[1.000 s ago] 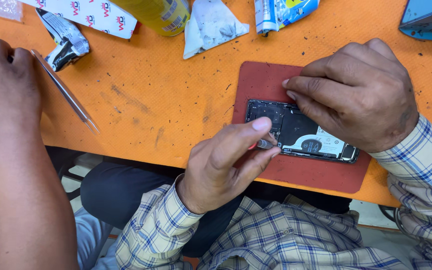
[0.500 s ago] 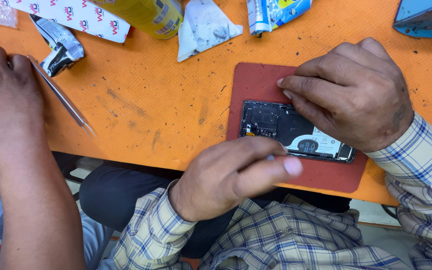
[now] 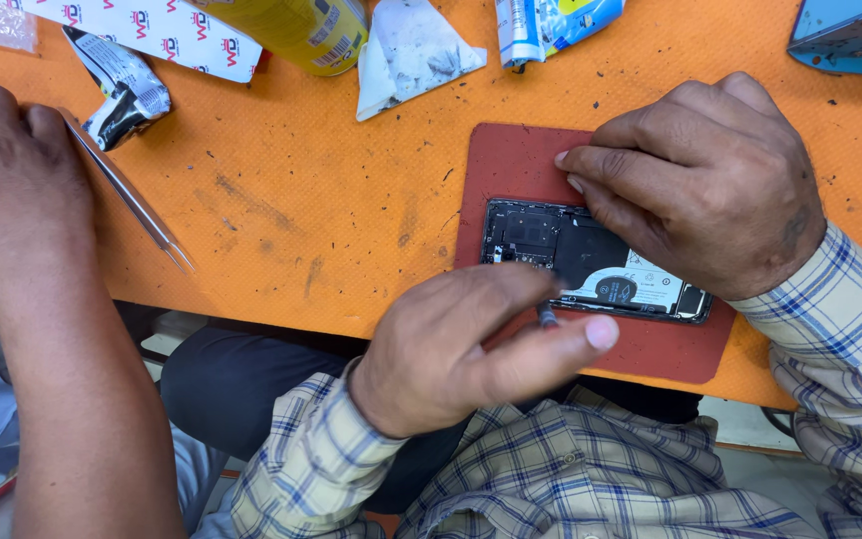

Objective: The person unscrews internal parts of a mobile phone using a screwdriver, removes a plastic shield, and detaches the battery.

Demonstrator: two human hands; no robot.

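Pinching a thin tool [image 3: 548,317] in my left hand [image 3: 461,344] at center, right hand [image 3: 700,185] pressing fingers flat on the opened phone [image 3: 591,262] on the red mat [image 3: 511,165].

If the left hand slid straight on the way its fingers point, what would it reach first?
The left hand, pinching a small grey-tipped tool, points right along the near edge of the opened black phone. It would probably meet that phone's near right corner first, then the right hand's plaid cuff; height is unclear.
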